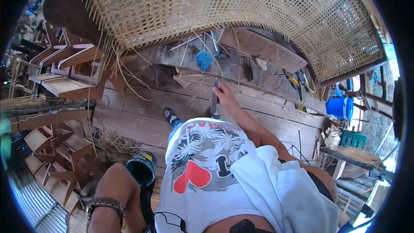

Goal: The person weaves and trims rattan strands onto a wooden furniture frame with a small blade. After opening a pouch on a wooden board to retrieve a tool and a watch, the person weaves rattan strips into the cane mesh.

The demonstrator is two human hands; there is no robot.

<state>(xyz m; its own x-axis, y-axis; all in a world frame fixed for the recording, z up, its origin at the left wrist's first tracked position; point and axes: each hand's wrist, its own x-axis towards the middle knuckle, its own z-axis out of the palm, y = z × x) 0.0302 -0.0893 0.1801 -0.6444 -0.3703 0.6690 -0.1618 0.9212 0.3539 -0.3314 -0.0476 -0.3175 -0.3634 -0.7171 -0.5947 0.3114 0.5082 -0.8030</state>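
Note:
My right hand (225,97) is closed around a dark, flat, bar-shaped tool (214,96), held upright in front of my shirt, just short of the wooden bench (172,56). The tool's exact kind does not show. Bent back at my left side, my left arm wears a metal wristwatch (105,203); the left hand (102,224) runs off the lower edge, its fingers hidden. Across the top stretches a curved woven cane panel (207,0) with loose strand ends hanging from its left edge. A blue scrap (203,60) and a hammer (217,47) lie on the bench beneath it.
Pliers with yellow handles (294,82) lie at the bench's right, near a blue bucket (340,108). Wooden frames (71,84) crowd the left. A dark bucket (141,170) stands by my left arm, beside a heap of cane scraps (116,144) on the plank floor.

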